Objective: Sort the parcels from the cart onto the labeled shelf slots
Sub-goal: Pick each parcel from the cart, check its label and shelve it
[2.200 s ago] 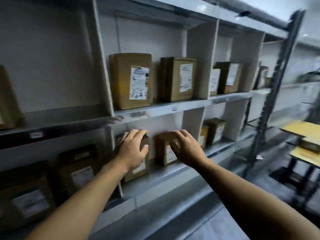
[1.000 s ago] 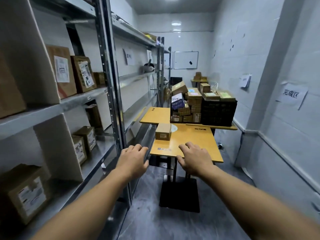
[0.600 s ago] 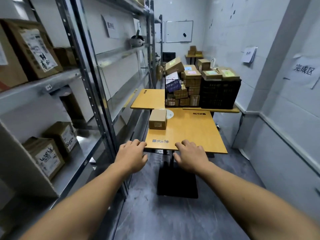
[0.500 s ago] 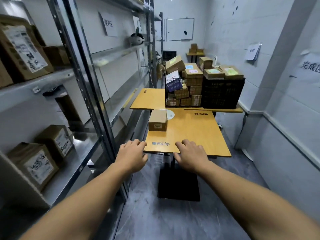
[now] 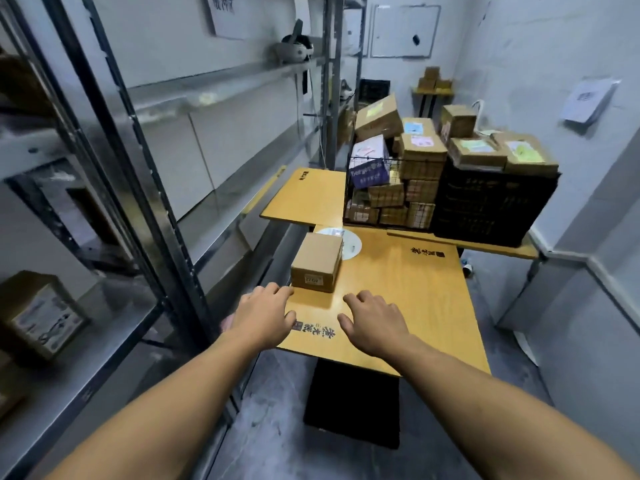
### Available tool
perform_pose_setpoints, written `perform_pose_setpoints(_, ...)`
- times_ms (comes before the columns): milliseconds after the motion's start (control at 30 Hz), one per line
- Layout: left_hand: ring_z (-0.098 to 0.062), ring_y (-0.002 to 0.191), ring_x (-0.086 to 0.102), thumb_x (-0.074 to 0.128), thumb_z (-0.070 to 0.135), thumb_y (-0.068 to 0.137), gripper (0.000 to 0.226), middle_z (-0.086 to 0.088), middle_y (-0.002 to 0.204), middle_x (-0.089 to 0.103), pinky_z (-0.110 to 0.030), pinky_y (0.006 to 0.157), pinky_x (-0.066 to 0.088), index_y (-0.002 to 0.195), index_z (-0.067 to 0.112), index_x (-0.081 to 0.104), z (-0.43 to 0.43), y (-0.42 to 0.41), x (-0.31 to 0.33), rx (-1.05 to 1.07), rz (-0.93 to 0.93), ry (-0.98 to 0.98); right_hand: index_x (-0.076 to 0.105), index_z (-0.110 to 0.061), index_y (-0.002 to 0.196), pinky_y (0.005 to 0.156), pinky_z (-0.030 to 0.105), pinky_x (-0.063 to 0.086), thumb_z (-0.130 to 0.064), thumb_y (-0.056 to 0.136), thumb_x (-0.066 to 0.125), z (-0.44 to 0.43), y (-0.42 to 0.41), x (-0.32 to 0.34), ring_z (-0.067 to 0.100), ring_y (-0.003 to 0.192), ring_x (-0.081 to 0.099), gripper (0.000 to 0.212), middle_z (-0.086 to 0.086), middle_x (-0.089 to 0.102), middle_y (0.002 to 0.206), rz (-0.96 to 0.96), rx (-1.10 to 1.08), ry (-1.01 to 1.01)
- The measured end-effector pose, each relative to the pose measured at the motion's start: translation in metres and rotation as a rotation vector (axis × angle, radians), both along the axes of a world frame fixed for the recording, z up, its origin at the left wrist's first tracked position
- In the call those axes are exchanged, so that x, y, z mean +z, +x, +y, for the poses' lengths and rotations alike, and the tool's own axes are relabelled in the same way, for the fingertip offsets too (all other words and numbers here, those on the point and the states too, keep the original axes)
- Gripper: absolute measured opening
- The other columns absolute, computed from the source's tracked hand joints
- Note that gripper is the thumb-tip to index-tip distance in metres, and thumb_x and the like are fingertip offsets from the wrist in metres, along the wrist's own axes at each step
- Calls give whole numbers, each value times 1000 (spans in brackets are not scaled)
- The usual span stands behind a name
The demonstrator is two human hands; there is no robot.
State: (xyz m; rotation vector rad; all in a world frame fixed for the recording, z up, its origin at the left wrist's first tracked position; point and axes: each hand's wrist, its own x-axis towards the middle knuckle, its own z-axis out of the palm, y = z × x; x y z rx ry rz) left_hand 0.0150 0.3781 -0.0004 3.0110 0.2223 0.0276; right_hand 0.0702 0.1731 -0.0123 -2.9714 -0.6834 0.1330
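Observation:
A small brown cardboard parcel (image 5: pixel 317 261) with a label on its near face stands on a yellow table (image 5: pixel 408 292). My left hand (image 5: pixel 265 315) hovers just in front of the parcel's near left corner, fingers relaxed and empty. My right hand (image 5: pixel 374 322) is over the tabletop to the right of the parcel, fingers spread and holding nothing. Behind the table a wire basket (image 5: pixel 388 199) and a black crate (image 5: pixel 491 206) hold several stacked parcels. The metal shelf unit (image 5: pixel 145 188) runs along the left, with a labelled parcel (image 5: pixel 43 317) on its lower level.
A second yellow table (image 5: pixel 308 199) sits behind the first, under the basket. A dark shelf upright (image 5: pixel 173 237) stands close to my left arm. The grey wall (image 5: pixel 588 237) is on the right, with floor between it and the table. A whiteboard (image 5: pixel 401 29) hangs at the far end.
I have turned from the shelf, where both hands touched parcels, toward the table. Over the last second both hands have moved forward over the tabletop, close to the small parcel.

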Motion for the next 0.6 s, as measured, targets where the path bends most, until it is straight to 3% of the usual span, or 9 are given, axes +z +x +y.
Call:
perform_pose_setpoints(367,-22,123,48,44,42,95,49,0,136,50,-41,100,39,141,27,39,37,139,-44,28,49,-22,42,-25,138,93,45,44,-46,101,35,36,125,-41,32,117,52,43,8,53,131,82,-16,66)
perform_pose_setpoints(600,-27,123,45,43,40,95,47,-2,138,46,-42,100,39,141,28,40,74,244,-97,14,138,-133,40,-25,141,93,44,48,-43,102,37,72,218,-84,33,117,52,42,10,51,132,245,-122,158)
